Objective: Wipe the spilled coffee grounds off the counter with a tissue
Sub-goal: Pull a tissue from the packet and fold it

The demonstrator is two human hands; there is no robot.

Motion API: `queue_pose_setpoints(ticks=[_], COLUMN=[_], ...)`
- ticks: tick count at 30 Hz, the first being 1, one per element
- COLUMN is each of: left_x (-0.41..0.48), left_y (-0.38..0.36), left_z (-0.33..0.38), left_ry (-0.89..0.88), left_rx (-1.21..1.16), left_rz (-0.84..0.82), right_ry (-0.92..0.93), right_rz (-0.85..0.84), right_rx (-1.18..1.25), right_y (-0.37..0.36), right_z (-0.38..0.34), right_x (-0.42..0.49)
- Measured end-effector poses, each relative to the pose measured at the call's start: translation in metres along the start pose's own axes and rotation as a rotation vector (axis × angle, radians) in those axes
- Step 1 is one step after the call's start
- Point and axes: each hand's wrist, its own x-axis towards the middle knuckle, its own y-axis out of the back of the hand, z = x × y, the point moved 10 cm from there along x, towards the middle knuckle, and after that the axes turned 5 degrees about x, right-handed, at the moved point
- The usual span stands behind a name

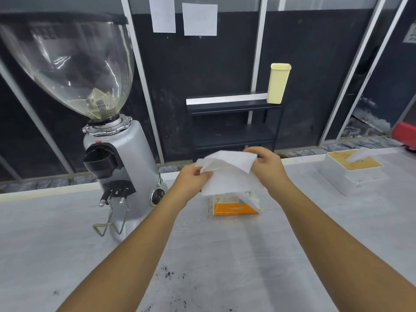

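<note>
Grip: left hand [193, 177] and right hand [266, 164] each pinch an opposite edge of one white tissue [227, 174], held up in the air between them.
Just below the grip: orange tissue pack [235, 204] lying on the counter [315, 221], a sheet sticking out of its top.
Nearer the person than the grip: coffee grounds [170, 274] scattered dark on the counter, between the forearms.
Left of the grip: silver coffee grinder [121, 158] with a clear hopper.
Right of the grip: white tissue box [351, 171].

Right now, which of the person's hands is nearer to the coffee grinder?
Left. The left hand holds the tissue just right of the coffee grinder; the right hand grips the tissue's far corner, farther from it.
</note>
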Motion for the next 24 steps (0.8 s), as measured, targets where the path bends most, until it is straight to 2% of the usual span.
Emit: queue_pose_setpoints(ticks=[4, 8, 12, 14, 16, 18, 21, 24], left_x=[-0.016, -0.028, -0.035, -0.037, -0.039, -0.04, -0.043, -0.047], left_y=[-0.025, -0.038, -0.049, -0.054, -0.056, -0.056, -0.055, -0.055], left_z=[-0.04, -0.054, -0.068, -0.075, -0.075, -0.074, -0.071, -0.07], left_ry=[0.114, 0.154, 0.229, 0.267, 0.271, 0.216, 0.045, 0.003], left_rx=[-0.288, -0.387, -0.416, -0.427, -0.439, -0.38, -0.07, 0.119], left_rz=[-0.144, -0.202, -0.247, -0.281, -0.302, -0.298, -0.247, -0.169], right_ry=[-0.086, -0.163, -0.496, -0.569, -0.529, -0.459, -0.308, -0.256], right_rz=[-0.137, -0.183, -0.115, -0.117, -0.168, -0.235, -0.351, -0.328], right_rx=[-0.031, 0.083, 0.115, 0.225, 0.315, 0.194, 0.005, -0.05], right_y=[-0.001, 0.002, 0.005, 0.008, 0.009, 0.011, 0.006, 0.007], right_z=[0.036, 0.055, 0.087, 0.097, 0.1, 0.104, 0.103, 0.104], right_x=[-0.019, -0.034, -0.044, -0.05, -0.053, -0.057, -0.061, -0.067])
